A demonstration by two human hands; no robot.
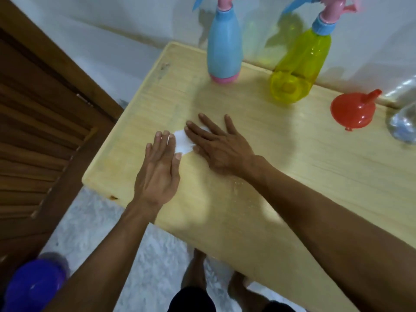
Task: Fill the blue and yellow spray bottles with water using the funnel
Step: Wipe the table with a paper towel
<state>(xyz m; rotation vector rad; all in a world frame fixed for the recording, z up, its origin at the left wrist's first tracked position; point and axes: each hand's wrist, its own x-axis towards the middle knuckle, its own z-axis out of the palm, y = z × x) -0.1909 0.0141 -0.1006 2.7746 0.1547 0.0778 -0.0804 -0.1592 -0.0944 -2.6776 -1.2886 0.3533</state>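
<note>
The blue spray bottle stands upright at the back of the wooden table, its pink and blue spray head on. To its right stands the yellow spray bottle, also capped. A red funnel lies on its side further right. My left hand lies flat on the table with fingers straight, its fingertips touching a small white tissue. My right hand rests flat and spread on the same tissue.
A clear plastic water bottle lies at the table's right edge. Water droplets dot the tabletop near my right wrist. A wooden louvred door stands to the left. A purple container sits on the floor at lower left.
</note>
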